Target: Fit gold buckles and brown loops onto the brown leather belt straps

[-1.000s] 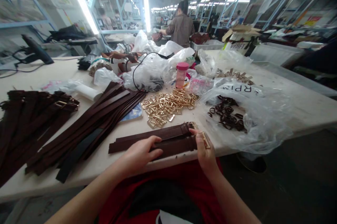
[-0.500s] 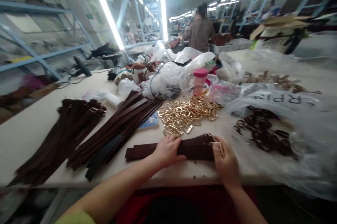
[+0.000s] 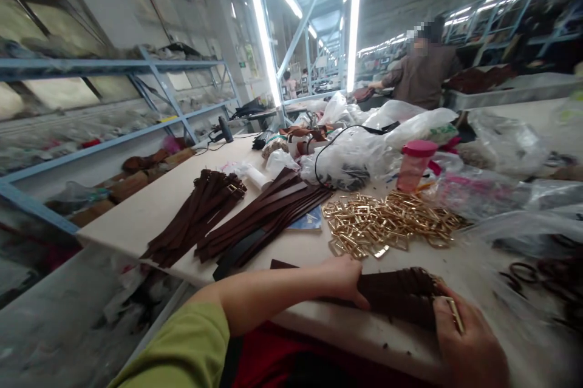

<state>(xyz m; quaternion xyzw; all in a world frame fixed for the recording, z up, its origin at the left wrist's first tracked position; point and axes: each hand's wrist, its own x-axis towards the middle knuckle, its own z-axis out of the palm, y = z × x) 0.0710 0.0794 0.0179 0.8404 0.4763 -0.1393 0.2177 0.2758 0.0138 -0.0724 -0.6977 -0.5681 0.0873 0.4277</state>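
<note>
Head view: saw dark brown straps lying near the front edge of the tabletop, running from beneath the left hand to the right hand. Found the right fingers closed on a gold buckle at the strap ends; found the left fingers laid across the straps, but could not tell gripping from mere resting. Judged work only partway along — counted as done the buckled ends at the right hand and, in the left bundle, at least one strap with a buckle showing. Counted as left the middle bundle, fanned out with no buckle to be made out, and the large heap of loose buckles just beyond the hands. Noted brown loops at far right by clear plastic — too blurred to count.
</note>
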